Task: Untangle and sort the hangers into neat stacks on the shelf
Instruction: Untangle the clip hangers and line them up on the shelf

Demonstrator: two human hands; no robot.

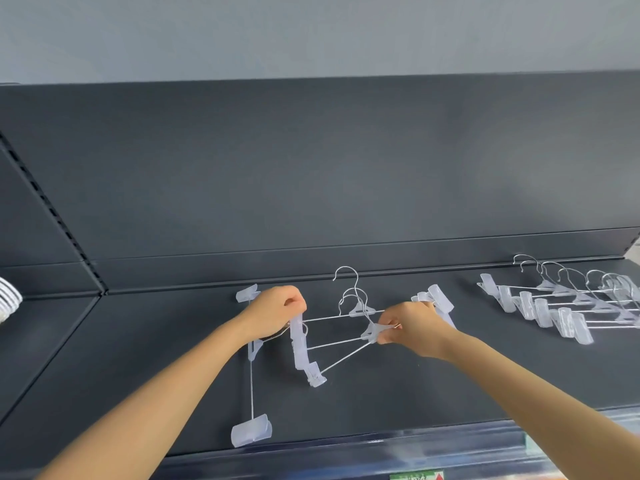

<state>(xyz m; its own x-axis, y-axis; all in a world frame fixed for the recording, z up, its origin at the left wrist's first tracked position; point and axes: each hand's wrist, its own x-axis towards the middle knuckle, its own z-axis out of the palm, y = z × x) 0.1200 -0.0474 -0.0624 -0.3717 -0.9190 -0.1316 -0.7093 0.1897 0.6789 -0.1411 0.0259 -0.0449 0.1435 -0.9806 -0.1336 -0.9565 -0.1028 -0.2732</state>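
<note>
Your left forearm point(156, 403) and right forearm point(536, 386) come in from the lower corners and meet over the tangled hangers point(332, 341), which lie on the dark shelf point(415, 393) about in its middle, near the back edge. These hangers have thin metal bars, wire hooks and frosted plastic clips, and their bars spread like a fan from right to left. Your left hand point(277, 308) has its fingers curled and grasps the left end of the bundle, just above a long frosted clip point(296, 336). Your right hand point(412, 327) pinches, with thumb and fingertips, the plastic centre piece point(372, 332) of one hanger, where its hook begins. Just left of the bundle a single hanger point(251, 429) lies from front to back; its near clip is close to the front edge, and its far part goes under your left wrist. Well apart, at the right side of the shelf, a row of hangers point(561, 303) lies overlapped, all hooks toward the back panel point(311, 168). Along the front runs a shiny rail point(381, 445) with a green and red label point(417, 475) below it. At the left edge a white striped object point(8, 299) shows only in part.
</note>
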